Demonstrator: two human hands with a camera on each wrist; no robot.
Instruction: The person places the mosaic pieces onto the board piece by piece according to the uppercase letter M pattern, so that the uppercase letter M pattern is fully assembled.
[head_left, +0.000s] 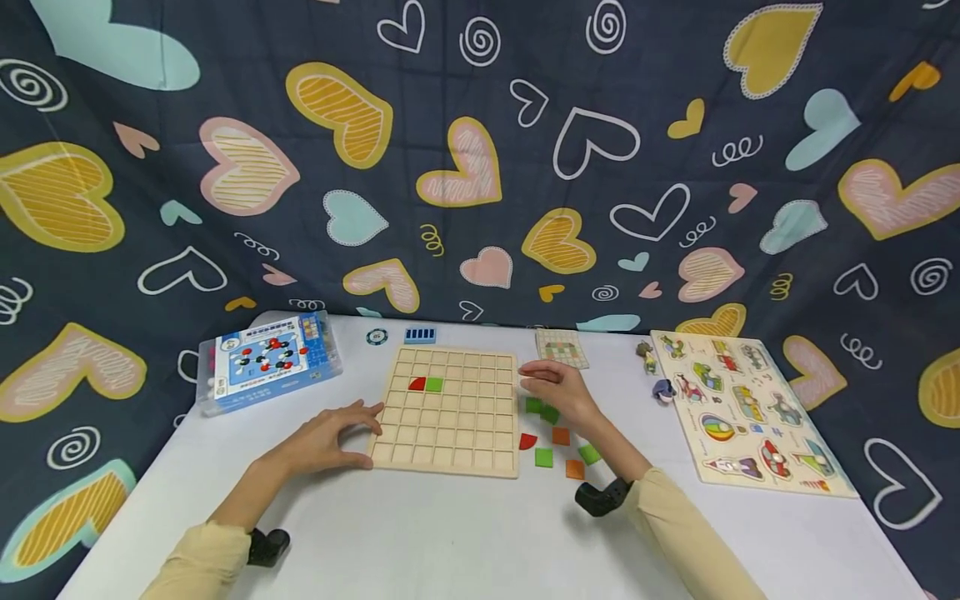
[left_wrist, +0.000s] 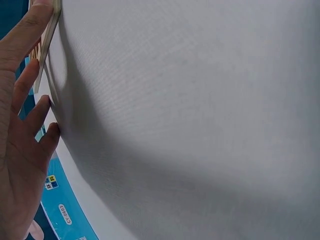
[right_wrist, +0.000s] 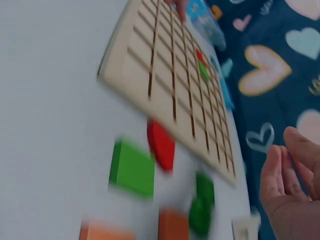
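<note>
A pale wooden grid board (head_left: pixel 453 421) lies on the white table. In its upper left part, a red quarter-round tile (head_left: pixel 417 384) sits directly left of a green square tile (head_left: pixel 434 384). My left hand (head_left: pixel 326 437) touches the board's left edge, thumb near the front corner and the other fingers spread farther up. Over by the right edge, my right hand (head_left: pixel 562 392) hovers with loosely bent fingers; no tile shows between them in the right wrist view. Below it lie loose tiles: a red quarter-round tile (head_left: pixel 528 442), several green tiles (head_left: pixel 543 457) and orange squares (head_left: pixel 575 469).
A clear box with a blue molecule label (head_left: pixel 273 358) stands at back left. Behind the board are a round chip (head_left: pixel 377 337), a small blue striped piece (head_left: pixel 420 335) and a patterned card (head_left: pixel 562 348). Small figurines (head_left: pixel 663 391) sit beside a picture puzzle board (head_left: pixel 750 417) at right.
</note>
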